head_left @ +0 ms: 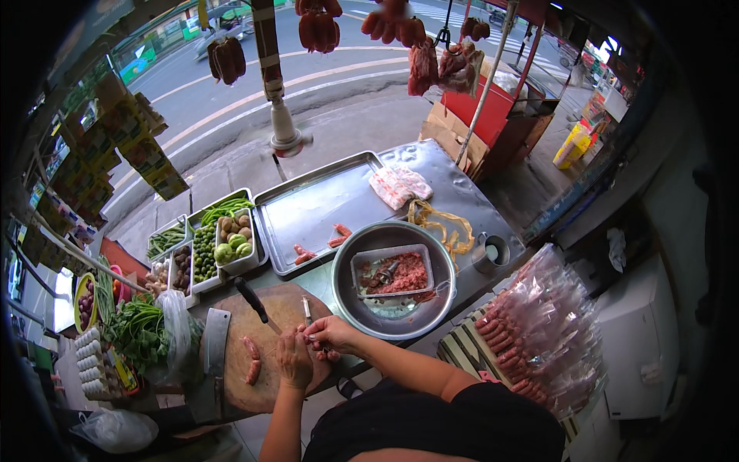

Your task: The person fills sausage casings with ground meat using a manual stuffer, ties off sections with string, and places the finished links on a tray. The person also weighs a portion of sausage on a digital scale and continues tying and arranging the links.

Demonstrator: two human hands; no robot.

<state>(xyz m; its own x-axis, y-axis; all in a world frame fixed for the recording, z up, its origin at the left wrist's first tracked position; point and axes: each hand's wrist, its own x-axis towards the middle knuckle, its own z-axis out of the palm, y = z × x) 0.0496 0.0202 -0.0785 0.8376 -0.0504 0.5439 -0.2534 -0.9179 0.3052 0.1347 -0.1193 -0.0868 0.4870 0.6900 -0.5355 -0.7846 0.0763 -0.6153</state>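
Observation:
My left hand (293,363) and my right hand (332,334) meet over the right edge of a round wooden chopping board (269,306). Their fingers are closed together around a short string of sausages (322,354), with small links showing below the fingertips. What exactly the fingertips pinch is too small to make out. Two joined sausage links (252,359) lie on the board, left of my hands. A black-handled knife (252,301) rests on the board with its blade tip by my left fingers. Beside it lies a slim pale tool (306,309). A cleaver (216,343) lies along the board's left edge.
Right of the board, a steel basin (344,304) holds a plastic tub (429,271) of ground meat. A metal tray (308,202) bears a few sausages. Vegetable bins (205,286), egg trays (91,362) and leafy greens (137,327) stand left; bagged sausages (550,316) lie right.

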